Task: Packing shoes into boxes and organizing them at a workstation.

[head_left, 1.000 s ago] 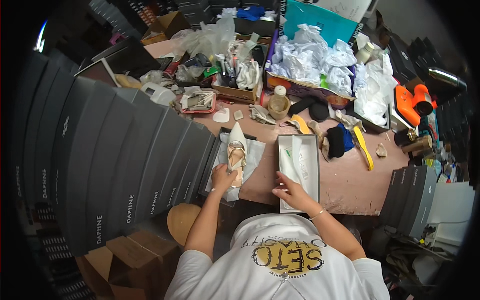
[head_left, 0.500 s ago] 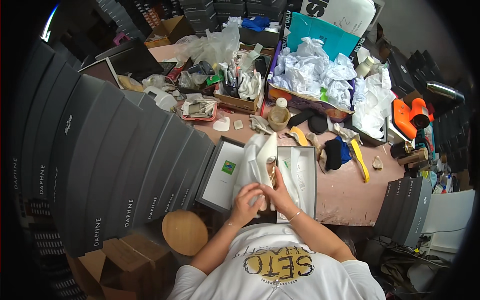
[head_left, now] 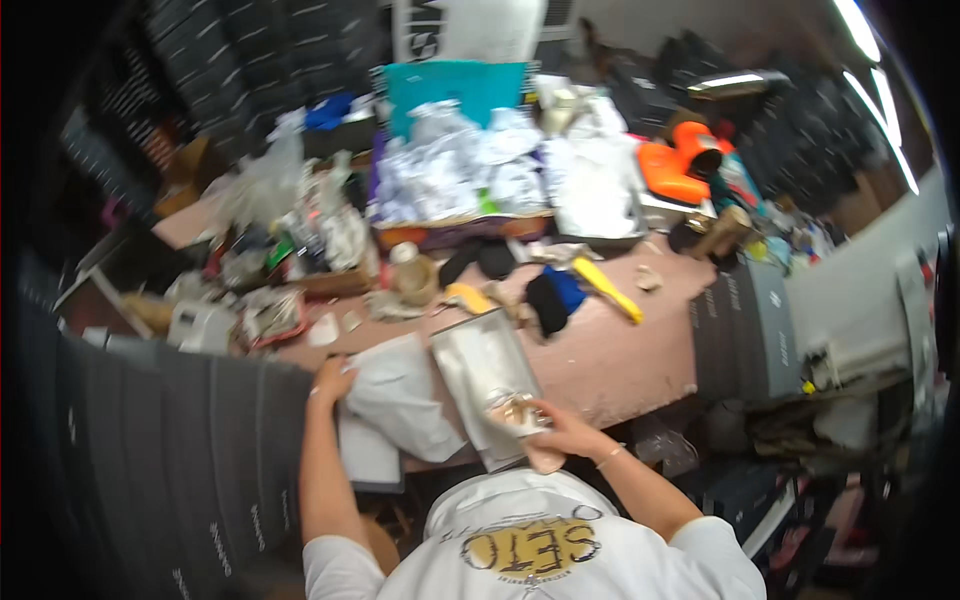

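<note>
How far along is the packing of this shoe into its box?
Done, it seems: the open shoe box lies on the table, lined with white paper. In hand: the right hand lowers a light-coloured shoe into the box's near end, while the left hand holds the white tissue sheet beside it. Left: the tissue is not folded over, and no lid is on the box.

An open white shoe box is seen at the near edge of the counter, lined with pale tissue. Just left of it, its flat white lid is laid partly over the edge. Dark grey boxes with small pale labels are stacked at the left and at the right end. A teal carton is stood upright at the back.
</note>
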A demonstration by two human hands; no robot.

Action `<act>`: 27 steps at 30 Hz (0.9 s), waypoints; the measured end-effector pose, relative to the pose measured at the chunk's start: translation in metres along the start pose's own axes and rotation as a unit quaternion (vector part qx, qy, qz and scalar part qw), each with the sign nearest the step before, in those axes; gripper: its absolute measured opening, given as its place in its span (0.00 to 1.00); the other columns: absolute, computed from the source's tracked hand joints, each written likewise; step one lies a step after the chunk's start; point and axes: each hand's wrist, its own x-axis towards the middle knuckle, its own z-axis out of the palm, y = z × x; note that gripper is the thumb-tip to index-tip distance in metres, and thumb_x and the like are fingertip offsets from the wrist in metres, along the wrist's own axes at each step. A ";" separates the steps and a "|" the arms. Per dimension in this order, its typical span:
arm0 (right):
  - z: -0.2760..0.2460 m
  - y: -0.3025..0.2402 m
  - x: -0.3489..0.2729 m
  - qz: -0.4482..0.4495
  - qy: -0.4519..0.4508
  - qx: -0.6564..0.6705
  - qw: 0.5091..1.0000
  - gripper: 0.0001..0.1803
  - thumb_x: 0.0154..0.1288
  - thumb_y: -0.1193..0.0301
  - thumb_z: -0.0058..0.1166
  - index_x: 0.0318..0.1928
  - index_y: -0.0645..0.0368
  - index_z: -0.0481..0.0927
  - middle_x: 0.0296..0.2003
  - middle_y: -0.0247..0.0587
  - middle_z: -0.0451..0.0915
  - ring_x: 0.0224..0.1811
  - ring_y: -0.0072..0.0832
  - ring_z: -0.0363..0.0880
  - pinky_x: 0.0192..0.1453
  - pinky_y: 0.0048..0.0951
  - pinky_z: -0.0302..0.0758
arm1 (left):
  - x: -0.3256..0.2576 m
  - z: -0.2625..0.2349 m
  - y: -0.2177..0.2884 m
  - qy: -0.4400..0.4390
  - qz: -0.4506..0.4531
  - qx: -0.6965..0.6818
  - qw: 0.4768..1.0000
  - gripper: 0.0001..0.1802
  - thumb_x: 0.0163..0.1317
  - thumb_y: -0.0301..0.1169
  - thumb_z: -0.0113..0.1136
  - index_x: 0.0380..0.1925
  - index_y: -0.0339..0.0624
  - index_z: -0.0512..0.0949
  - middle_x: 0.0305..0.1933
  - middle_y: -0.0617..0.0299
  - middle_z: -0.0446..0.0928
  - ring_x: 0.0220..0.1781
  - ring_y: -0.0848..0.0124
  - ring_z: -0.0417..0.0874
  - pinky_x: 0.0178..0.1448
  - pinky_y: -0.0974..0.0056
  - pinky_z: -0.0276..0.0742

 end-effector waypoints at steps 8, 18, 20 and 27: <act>0.042 -0.015 -0.002 -0.049 0.059 -0.324 0.943 0.57 0.46 0.68 0.69 0.73 0.45 0.44 0.64 0.68 0.54 0.50 0.59 0.76 0.52 0.46 0.75 | -0.060 -0.036 0.074 0.111 0.026 -0.325 0.939 0.10 0.67 0.31 0.54 0.33 0.35 0.79 0.20 0.64 0.75 0.18 0.77 0.74 0.23 0.72 0.69; 0.017 -0.083 -0.088 -0.049 0.064 0.172 0.982 0.46 0.56 0.71 0.55 0.72 0.62 0.46 0.52 0.50 0.70 0.46 0.32 0.78 0.45 0.29 0.80 | -0.120 -0.067 0.171 0.205 0.185 -0.352 0.894 0.05 0.59 0.23 0.62 0.33 0.34 0.78 0.27 0.67 0.72 0.28 0.81 0.69 0.31 0.72 0.68; 0.021 -0.108 -0.100 -0.050 -0.012 0.302 0.952 0.44 0.56 0.71 0.56 0.71 0.61 0.48 0.47 0.47 0.72 0.45 0.30 0.79 0.39 0.25 0.81 | -0.135 -0.052 0.190 0.222 0.229 -0.275 0.907 0.12 0.58 0.20 0.60 0.43 0.35 0.78 0.33 0.68 0.73 0.29 0.82 0.69 0.30 0.75 0.65; 0.033 -0.121 -0.082 -0.045 -0.160 0.294 0.941 0.37 0.61 0.67 0.51 0.70 0.56 0.53 0.42 0.43 0.74 0.35 0.26 0.80 0.33 0.28 0.80 | -0.241 -0.010 0.225 0.155 0.389 -0.136 0.898 0.29 0.52 0.14 0.52 0.58 0.39 0.73 0.47 0.49 0.73 0.38 0.55 0.80 0.41 0.63 0.75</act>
